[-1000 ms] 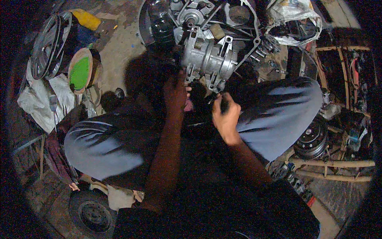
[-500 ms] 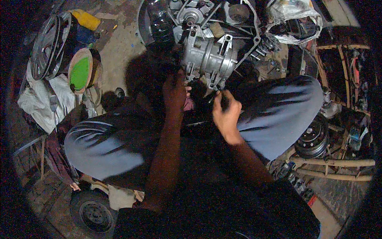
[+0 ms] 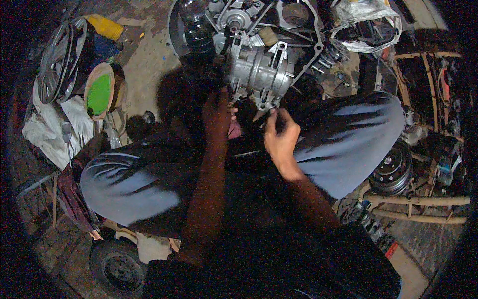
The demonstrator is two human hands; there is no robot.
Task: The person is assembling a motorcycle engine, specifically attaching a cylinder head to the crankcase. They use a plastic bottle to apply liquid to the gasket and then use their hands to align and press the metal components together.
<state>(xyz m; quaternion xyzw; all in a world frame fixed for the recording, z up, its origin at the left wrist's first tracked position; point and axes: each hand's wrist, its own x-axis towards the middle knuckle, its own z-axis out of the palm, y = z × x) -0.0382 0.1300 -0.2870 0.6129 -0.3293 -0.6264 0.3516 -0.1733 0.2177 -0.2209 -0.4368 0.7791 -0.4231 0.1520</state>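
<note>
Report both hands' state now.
Left hand: shadowed beside the cylindrical metal housing; grip cannot be told.
Right hand: curled by the housing's lower lug; anything held cannot be told.

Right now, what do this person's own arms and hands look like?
The sleeves are dark and plain, leaving the forearms bare. The right hand wears no glove, and no watch shows at its wrist. The left hand looks gloveless too, but shadow hides finer details. I see no cables.
</note>
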